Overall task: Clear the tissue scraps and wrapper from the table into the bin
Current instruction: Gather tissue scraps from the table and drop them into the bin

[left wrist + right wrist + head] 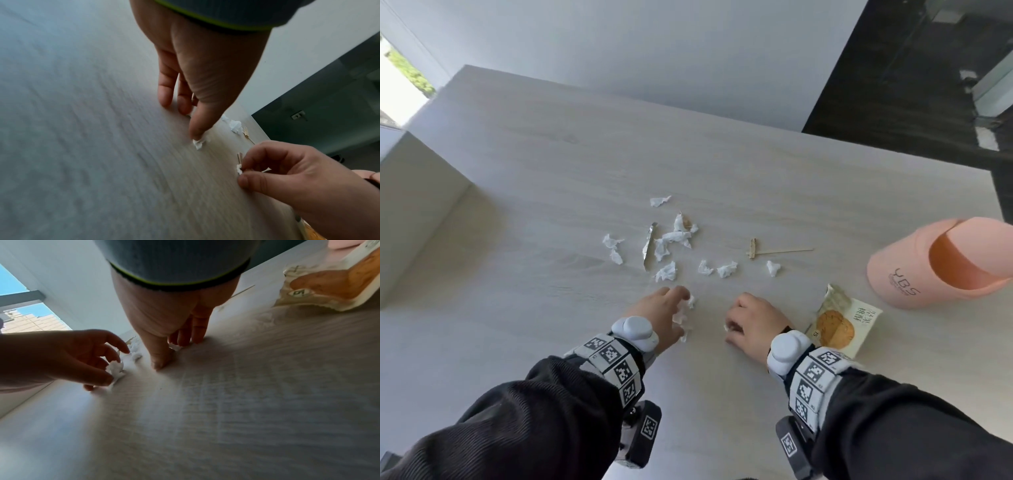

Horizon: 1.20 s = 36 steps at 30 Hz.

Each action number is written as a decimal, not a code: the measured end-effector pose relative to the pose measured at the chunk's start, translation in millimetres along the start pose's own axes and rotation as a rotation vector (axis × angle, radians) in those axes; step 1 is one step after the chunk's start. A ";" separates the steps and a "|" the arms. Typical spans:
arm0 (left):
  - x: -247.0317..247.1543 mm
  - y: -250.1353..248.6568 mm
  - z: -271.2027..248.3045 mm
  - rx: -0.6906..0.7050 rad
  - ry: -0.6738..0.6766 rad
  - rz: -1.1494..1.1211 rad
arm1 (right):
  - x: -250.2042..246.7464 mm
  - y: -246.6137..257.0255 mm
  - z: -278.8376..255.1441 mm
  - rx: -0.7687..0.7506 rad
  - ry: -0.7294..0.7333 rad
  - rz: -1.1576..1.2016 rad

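Observation:
Several crumpled white tissue scraps (666, 272) lie mid-table around a silver foil strip (649, 250). My left hand (678, 310) holds a wad of tissue scraps (115, 369) between thumb and fingers, low on the table. Just to its right, my right hand (730, 329) pinches a tiny tissue scrap (239, 168) between thumb and forefinger, with its fingers curled. A torn biscuit wrapper (842, 323) lies flat beside my right wrist. At the far right, the pink bin (893, 274) lies on its side with its mouth facing up and right.
A wooden skewer (780, 251) with a small crosspiece lies between the scraps and the bin. The pale wood table (551, 171) ends against a white wall at the back; a dark floor drops off past its right edge.

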<state>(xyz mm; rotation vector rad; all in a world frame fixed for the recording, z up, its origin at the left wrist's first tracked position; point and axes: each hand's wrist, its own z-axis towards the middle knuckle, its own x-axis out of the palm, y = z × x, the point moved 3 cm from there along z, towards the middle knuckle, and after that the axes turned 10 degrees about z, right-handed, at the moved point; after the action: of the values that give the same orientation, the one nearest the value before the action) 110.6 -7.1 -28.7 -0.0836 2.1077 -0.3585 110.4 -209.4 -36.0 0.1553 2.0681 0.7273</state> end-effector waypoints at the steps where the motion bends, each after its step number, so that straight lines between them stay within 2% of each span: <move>1: -1.3 -2.6 4.5 0.009 -0.002 -0.016 | 0.5 -1.2 1.6 0.008 0.006 0.007; 4: -4.4 -9.0 19.6 0.018 0.000 -0.016 | -3.5 -7.1 3.2 0.038 0.007 0.026; 7: -8.4 -13.3 31.7 0.025 0.005 0.015 | -20.0 -15.8 1.8 0.098 -0.072 0.103; 10: -11.9 -12.4 35.0 0.025 -0.017 0.014 | -45.3 -29.7 -0.1 0.228 -0.290 0.262; 12: -16.1 -7.0 34.3 0.003 -0.078 0.017 | -59.4 -42.6 0.6 0.318 -0.459 0.408; 14: -21.4 2.5 31.5 -0.026 -0.165 0.068 | -65.7 -53.5 5.7 0.392 -0.522 0.501; 17: -23.7 15.6 30.2 -0.060 -0.165 0.090 | -66.4 -65.5 17.4 0.458 -0.379 0.385; 19: -23.3 18.3 33.7 -0.051 -0.148 0.049 | -64.0 -66.6 21.9 0.440 -0.329 0.293; 24: -23.7 22.4 42.3 -0.057 -0.200 -0.048 | -47.1 -49.6 32.2 0.213 -0.191 0.208; 30: -36.8 39.7 43.7 -0.119 -0.223 -0.148 | -40.1 -22.0 47.8 -0.099 -0.166 0.022; 32: -42.1 47.4 44.5 -0.139 -0.259 -0.148 | -36.3 -15.4 55.8 -0.145 -0.099 -0.001; 34: -46.3 55.7 47.0 -0.172 -0.278 -0.131 | -33.7 -9.1 60.3 -0.119 -0.040 -0.002; 36: -49.6 60.4 51.2 -0.195 -0.255 -0.124 | -34.3 -5.6 60.5 -0.081 -0.048 0.036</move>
<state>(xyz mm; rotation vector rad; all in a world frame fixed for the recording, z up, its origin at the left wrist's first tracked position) 185.1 49.2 -30.8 -0.3572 1.8837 -0.2027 179.6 -200.4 -39.2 0.1625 1.9915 0.8202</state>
